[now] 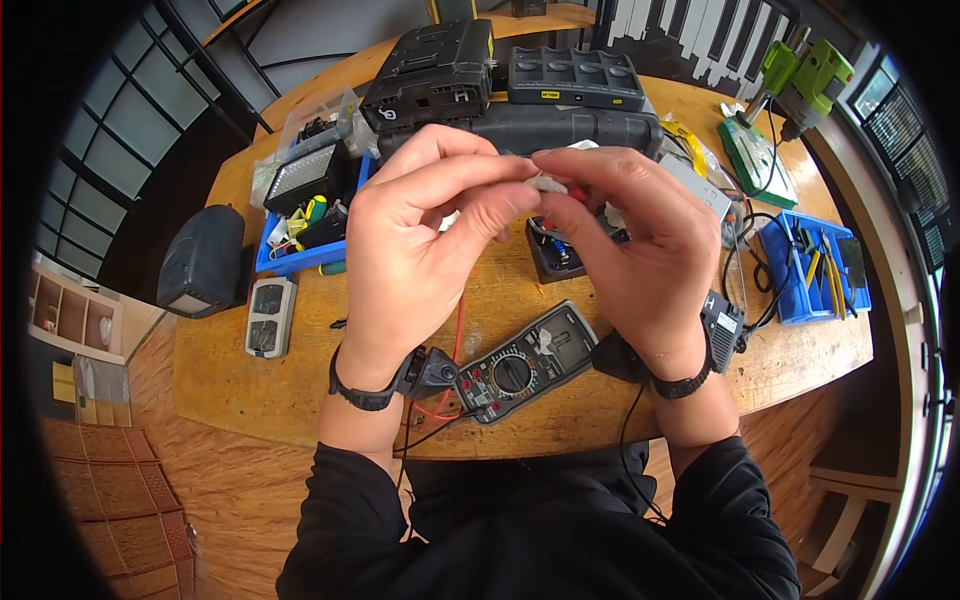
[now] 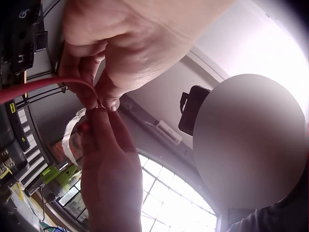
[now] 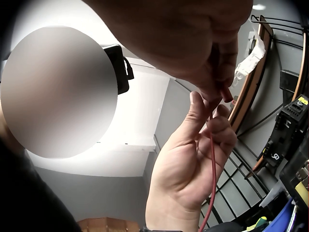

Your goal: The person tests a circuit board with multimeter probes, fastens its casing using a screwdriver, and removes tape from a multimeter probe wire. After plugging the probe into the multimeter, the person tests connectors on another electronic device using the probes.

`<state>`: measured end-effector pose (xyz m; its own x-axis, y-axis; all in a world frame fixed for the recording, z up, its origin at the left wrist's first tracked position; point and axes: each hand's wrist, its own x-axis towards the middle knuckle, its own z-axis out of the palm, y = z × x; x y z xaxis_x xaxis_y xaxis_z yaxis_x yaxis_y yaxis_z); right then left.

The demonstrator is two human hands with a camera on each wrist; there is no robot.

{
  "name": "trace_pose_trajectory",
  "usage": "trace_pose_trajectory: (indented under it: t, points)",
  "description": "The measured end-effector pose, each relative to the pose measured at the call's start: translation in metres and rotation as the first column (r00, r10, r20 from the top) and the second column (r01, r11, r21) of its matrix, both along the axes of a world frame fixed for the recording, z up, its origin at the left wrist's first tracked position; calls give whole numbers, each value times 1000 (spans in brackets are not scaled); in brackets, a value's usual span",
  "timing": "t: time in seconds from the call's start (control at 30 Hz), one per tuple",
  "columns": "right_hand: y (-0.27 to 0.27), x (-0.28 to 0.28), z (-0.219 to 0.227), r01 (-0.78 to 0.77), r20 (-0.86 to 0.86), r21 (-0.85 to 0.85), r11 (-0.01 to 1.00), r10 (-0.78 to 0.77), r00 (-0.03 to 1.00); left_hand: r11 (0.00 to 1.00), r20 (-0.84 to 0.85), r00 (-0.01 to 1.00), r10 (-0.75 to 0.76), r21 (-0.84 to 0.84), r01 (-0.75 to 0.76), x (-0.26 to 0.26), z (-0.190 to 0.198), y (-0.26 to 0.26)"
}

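Note:
Both hands are raised over the workbench with their fingertips together. My left hand [image 1: 400,225] pinches a thin red wire [image 3: 213,169], which trails down past its palm in the right wrist view. Fingertips of my right hand [image 1: 655,225] meet the left ones and pinch the same wire close to its end; a short red piece [image 3: 225,93] shows under them. A crumpled white strip [image 2: 70,137] hangs out by the right hand, like tape or tissue. The exact joint is hidden between the fingertips. Below the hands lies a multimeter [image 1: 512,373] with a dial and screen.
Left on the bench [image 1: 310,385] stand a blue bin [image 1: 300,262] of parts and a grey two-part device [image 1: 270,318]. Black cases [image 1: 430,75] and a charger-like rack [image 1: 575,78] are behind. A blue tool tray [image 1: 795,300] and green drill stand [image 1: 755,165] sit right.

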<state>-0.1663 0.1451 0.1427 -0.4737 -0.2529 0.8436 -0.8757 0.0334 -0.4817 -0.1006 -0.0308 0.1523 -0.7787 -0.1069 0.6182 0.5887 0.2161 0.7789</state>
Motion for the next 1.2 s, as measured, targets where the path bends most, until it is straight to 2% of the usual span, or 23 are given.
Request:
trace_pose_trajectory:
  t: [0.13, 0.2, 0.43, 0.53, 0.6, 0.73, 0.8, 0.83, 0.9, 1.0, 1.1, 1.2]
  points:
    - [2, 2, 2, 17, 31, 15, 1000, -17, 999, 997, -27, 1000, -6, -83, 4, -1, -3, -6]
    - [3, 2, 3, 55, -21, 50, 997, -54, 998, 989, 9, 1000, 10, -147, -9, 0, -2, -9]
    - [2, 1, 1, 34, 41, 82, 996, -38, 998, 975, 53, 997, 63, -217, -50, 3, 2, -5]
    - [4, 4, 3, 67, 46, 167, 984, -75, 996, 960, 54, 993, 108, -264, -90, 5, 2, -2]
    - [4, 5, 4, 59, 90, 200, 978, -78, 993, 913, 8, 980, 199, -365, -183, 7, 6, 1]
    - [9, 3, 8, 25, 133, 266, 964, -62, 989, 896, 10, 975, 221, -398, -199, 5, 4, -1]
    - [12, 1, 10, -47, 254, 292, 955, -30, 967, 901, -29, 981, 193, -391, -189, 3, 4, -1]
    - [12, -2, 8, -47, 254, 292, 955, -31, 967, 901, -29, 981, 192, -391, -188, 3, 3, -1]
    - [11, -7, 2, -137, 335, 148, 979, 81, 939, 915, -67, 974, 216, -335, -226, 3, 1, 0]
    - [9, -8, -1, -155, 330, 55, 986, 129, 935, 915, -89, 970, 228, -320, -244, -1, -1, -3]
    - [11, -7, 2, -161, 350, 54, 985, 132, 927, 894, -23, 964, 265, -368, -255, 5, 4, -1]
    - [10, -8, 0, -191, 379, -5, 982, 179, 908, 917, -24, 969, 246, -318, -240, 4, 4, 0]
